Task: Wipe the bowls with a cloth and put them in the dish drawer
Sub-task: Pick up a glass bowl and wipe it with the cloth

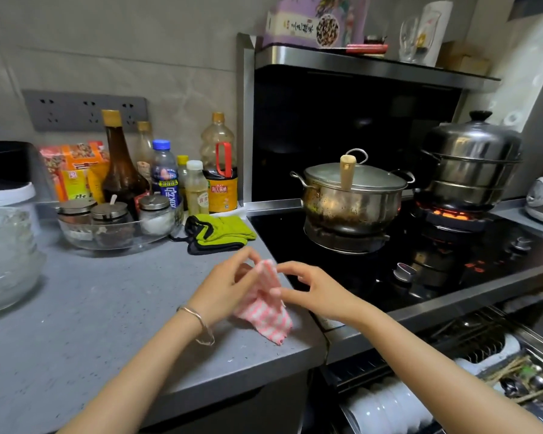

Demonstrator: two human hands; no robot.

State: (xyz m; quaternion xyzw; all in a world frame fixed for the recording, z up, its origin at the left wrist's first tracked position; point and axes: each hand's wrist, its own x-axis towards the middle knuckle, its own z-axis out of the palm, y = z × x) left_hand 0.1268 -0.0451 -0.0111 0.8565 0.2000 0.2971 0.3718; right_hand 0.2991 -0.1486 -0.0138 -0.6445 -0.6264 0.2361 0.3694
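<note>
A pink-and-white checked cloth (268,311) hangs over the grey counter (91,324) near its right edge. My left hand (226,286) pinches its upper part from the left. My right hand (311,289) pinches it from the right with thumb and fingertips. A stack of clear glass bowls (7,258) stands at the far left of the counter. Below the stove, the dish drawer (452,380) is pulled out, with white bowls (389,408) standing in its rack.
A lidded steel pot (351,198) and a steamer (470,161) over a lit burner sit on the black hob (342,270). Green mitts (217,233), a glass tray of spice jars (116,220) and several bottles (170,173) line the back of the counter.
</note>
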